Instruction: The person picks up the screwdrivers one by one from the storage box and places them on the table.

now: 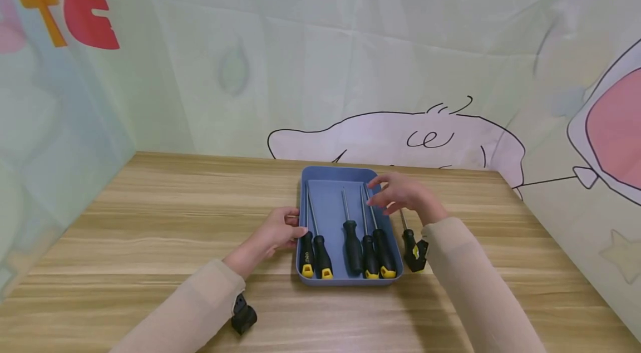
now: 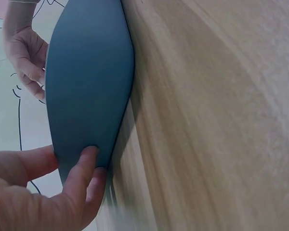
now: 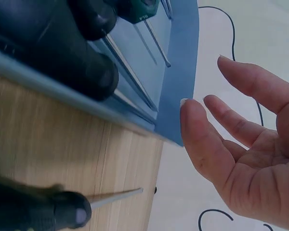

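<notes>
A blue tray [image 1: 328,197] lies on the wooden table with several screwdrivers in it, their dark handles toward me. Two screwdrivers [image 1: 322,253] are along the tray's left side; a group with a plain black-handled screwdriver [image 1: 353,247] is toward the right. My left hand [image 1: 277,230] pinches the tray's left wall, thumb over the rim and fingers on the outside [image 2: 86,168]. Above the tray's far right rim, my right hand [image 1: 400,194] hovers with spread, bent fingers and nothing between them. Another screwdriver [image 1: 409,239] rests on the table just right of the tray.
The table [image 1: 190,202] has a wood-grain top. Behind it and at both sides hangs a printed cloth backdrop [image 1: 200,74] with cartoon figures. A small black camera [image 1: 243,315] is strapped at the left wrist.
</notes>
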